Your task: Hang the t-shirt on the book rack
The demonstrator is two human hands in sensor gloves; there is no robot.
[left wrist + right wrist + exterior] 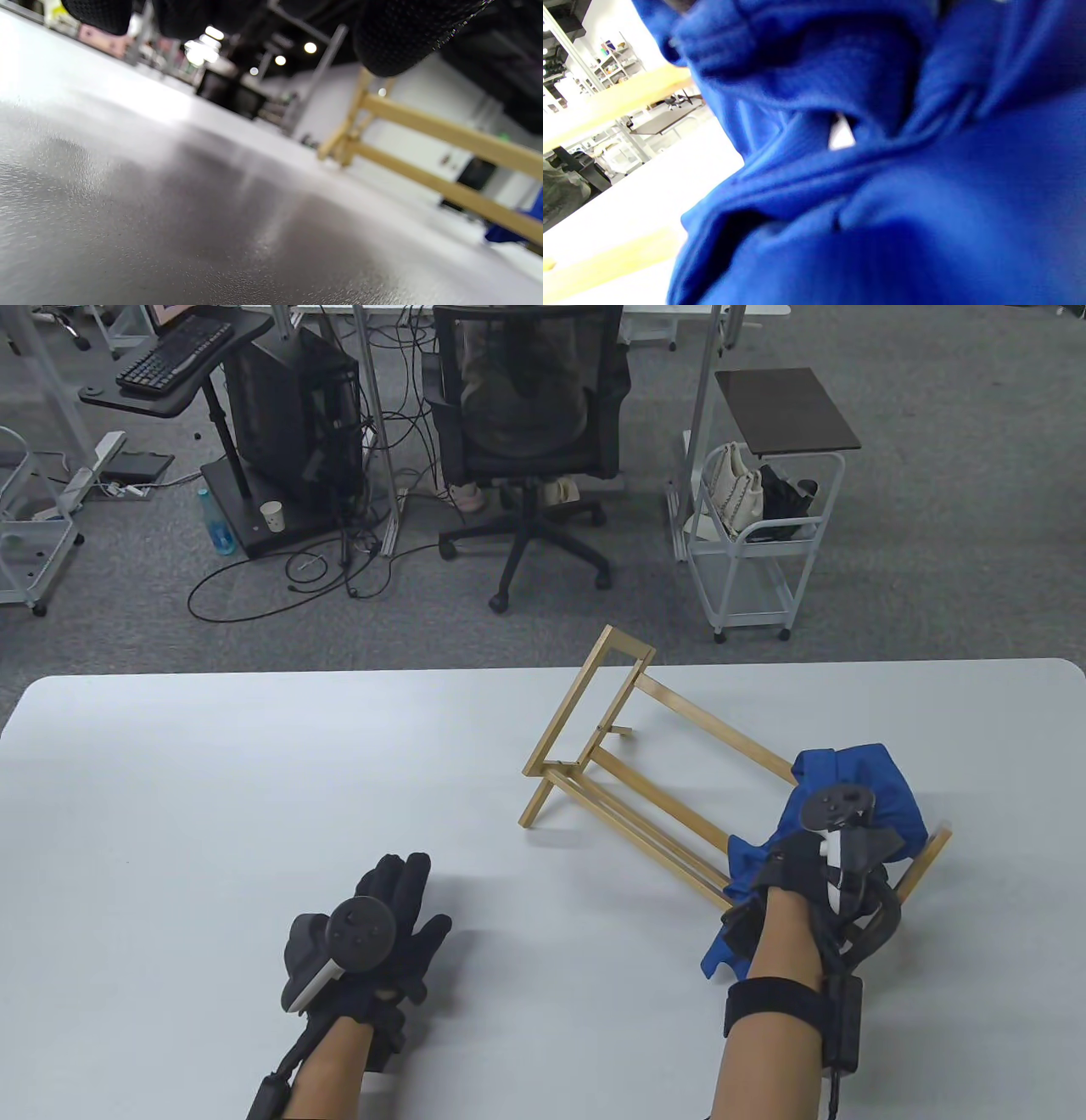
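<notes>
Task looks partly done, my read: blue t-shirt (882, 789) is bunched over the near-right end of the wooden book rack (594, 729), draped on its rails but crumpled, w/ a flap trailing onto the table (212, 780). Spreading it still left. Right hand (814, 874) sits on the shirt at that end; fingers buried in cloth, so can't tell if it grips. Left hand (373, 925) lies flat on the table, well left of the rack, fingers extended, holding nothing.

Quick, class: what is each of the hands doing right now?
Left hand: open, flat on the table, holding nothing.
Right hand: on the blue t-shirt at the book rack; grip cannot be told.
</notes>
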